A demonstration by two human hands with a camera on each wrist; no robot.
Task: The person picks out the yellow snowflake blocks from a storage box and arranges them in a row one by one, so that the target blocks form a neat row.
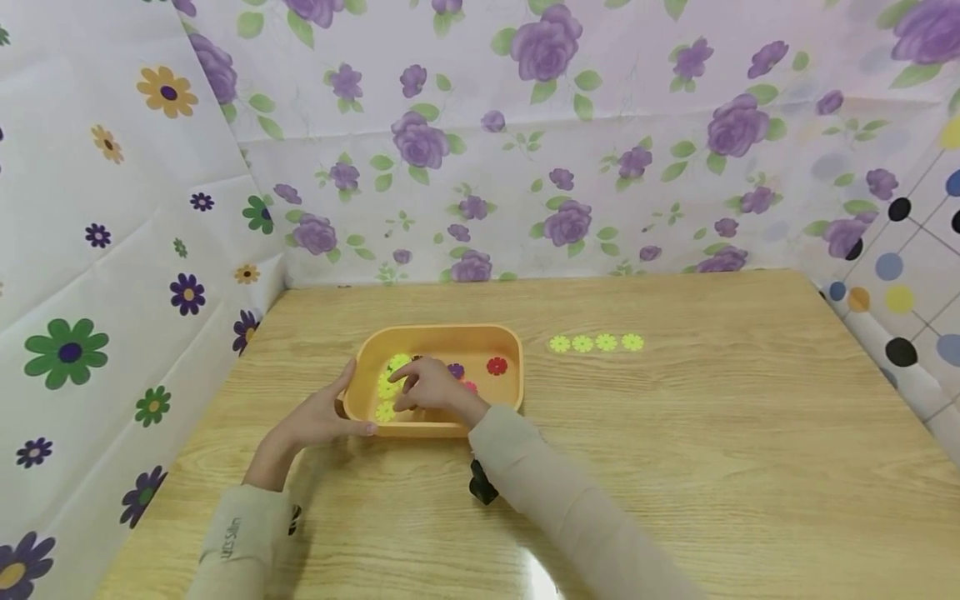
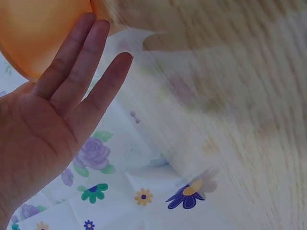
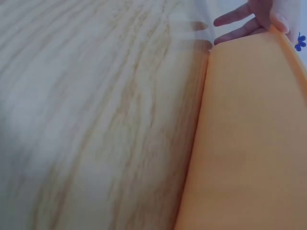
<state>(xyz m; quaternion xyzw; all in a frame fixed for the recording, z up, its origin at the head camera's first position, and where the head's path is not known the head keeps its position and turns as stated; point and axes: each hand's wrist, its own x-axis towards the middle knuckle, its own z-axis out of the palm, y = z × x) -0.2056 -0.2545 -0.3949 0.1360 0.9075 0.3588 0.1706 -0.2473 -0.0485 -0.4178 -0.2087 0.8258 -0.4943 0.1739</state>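
An orange tray (image 1: pixel 435 430) on the wooden table holds flower-shaped plastic discs. Several yellow flower discs (image 1: pixel 385 411) lie along its left side, with a red flower disc (image 1: pixel 497 366), a purple flower disc (image 1: pixel 456 370) and a pink flower disc (image 1: pixel 470 387) farther right. My left hand (image 1: pixel 318 415) rests against the tray's front left corner, thumb at the front rim; the left wrist view shows straight fingers (image 2: pixel 88 62). Inside the tray, my right hand (image 1: pixel 435 385) reaches over the yellow discs, index finger extended and apart from the lower fingers. No disc shows in its grasp.
Several yellow flower discs (image 1: pixel 582 343) form a row on the table (image 1: pixel 712 433), right of the tray. Flower-printed sheets (image 1: pixel 487 167) hang behind and at the left; a dotted sheet (image 1: pixel 915 283) borders the right. A black device (image 1: pixel 482 483) sits under the right wrist.
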